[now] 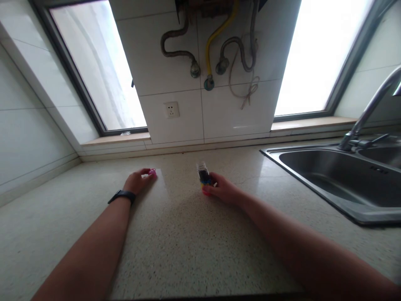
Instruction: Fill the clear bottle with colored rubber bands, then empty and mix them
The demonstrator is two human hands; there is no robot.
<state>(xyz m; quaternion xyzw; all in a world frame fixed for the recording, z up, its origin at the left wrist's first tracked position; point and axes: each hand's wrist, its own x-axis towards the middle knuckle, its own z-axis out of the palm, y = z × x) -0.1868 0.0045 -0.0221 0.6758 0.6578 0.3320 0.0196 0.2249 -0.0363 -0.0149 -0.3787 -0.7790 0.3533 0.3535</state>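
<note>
My left hand rests on the speckled countertop with its fingers pinched on a small pink piece. A dark band sits on that wrist. My right hand is wrapped round a small stack of coloured blocks, dark on top, blue and yellow in the middle, pink at the base. The stack stands upright on the counter, a hand's width right of the pink piece.
A steel sink with a tall tap lies at the right. Behind are a tiled wall with a socket, hoses and pipes, and two windows with ledges.
</note>
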